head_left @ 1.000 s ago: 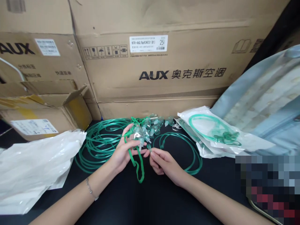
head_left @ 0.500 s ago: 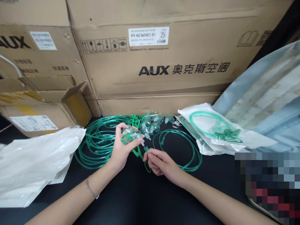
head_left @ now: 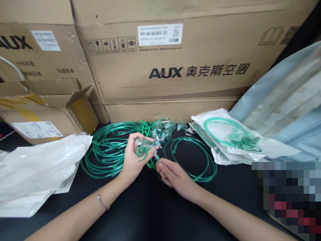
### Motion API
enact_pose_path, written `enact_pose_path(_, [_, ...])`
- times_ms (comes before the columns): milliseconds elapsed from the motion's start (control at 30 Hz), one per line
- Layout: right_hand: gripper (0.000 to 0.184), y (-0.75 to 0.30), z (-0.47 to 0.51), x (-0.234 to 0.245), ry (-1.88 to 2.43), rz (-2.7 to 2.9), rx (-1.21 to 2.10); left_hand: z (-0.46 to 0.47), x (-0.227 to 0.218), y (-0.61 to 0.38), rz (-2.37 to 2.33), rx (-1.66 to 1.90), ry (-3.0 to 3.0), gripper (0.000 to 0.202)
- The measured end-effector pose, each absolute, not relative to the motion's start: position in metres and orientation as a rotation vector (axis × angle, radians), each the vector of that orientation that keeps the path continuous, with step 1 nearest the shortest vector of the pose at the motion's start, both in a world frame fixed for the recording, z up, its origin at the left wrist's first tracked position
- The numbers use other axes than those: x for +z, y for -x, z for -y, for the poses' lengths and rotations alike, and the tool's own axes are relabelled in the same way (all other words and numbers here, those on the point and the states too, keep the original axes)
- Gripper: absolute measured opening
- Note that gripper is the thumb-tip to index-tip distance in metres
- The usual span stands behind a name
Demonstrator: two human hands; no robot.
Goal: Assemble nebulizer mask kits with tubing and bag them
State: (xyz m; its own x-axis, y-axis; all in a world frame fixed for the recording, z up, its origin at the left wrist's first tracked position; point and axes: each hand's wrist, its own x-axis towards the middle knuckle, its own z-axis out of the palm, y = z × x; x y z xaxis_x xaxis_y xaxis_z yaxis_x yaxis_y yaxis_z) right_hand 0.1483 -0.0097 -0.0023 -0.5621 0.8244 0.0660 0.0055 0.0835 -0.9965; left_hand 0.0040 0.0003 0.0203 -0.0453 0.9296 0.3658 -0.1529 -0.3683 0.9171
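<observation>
My left hand point(head_left: 136, 155) is closed around a clear oxygen mask point(head_left: 145, 143) with a green elastic strap point(head_left: 142, 152). Between the fingertips of my right hand point(head_left: 173, 174) is the end connector of a green oxygen tube point(head_left: 157, 157). This connector meets the mask's nozzle; how far it is pushed on I cannot tell. Right of my hands a loop of green tubing point(head_left: 213, 167) lies on the black table. Behind them sits a pile of clear masks point(head_left: 164, 129) with green straps point(head_left: 145, 129). A large coil of green tubing point(head_left: 100, 144) lies to the left.
White plastic bags point(head_left: 37, 170) lie at the left, below an open cardboard box point(head_left: 37, 115). At the right, a bagged mask set point(head_left: 225, 134) rests on other bags. Large cartons point(head_left: 175, 90) stand along the back. Pale blue cloth point(head_left: 281, 90) hangs at the right.
The gap between the mask nozzle and the tube connector has closed; they now touch. My left hand has moved slightly right with the mask, while my right hand has barely shifted.
</observation>
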Motion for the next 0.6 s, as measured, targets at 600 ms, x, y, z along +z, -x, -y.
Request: enact_pose_path(600, [0.034, -0.145, 0.009, -0.011, 0.909, 1.634, 1.557, 0.011, 0.011, -0.017, -0.94, 1.632, -1.298, 0.034])
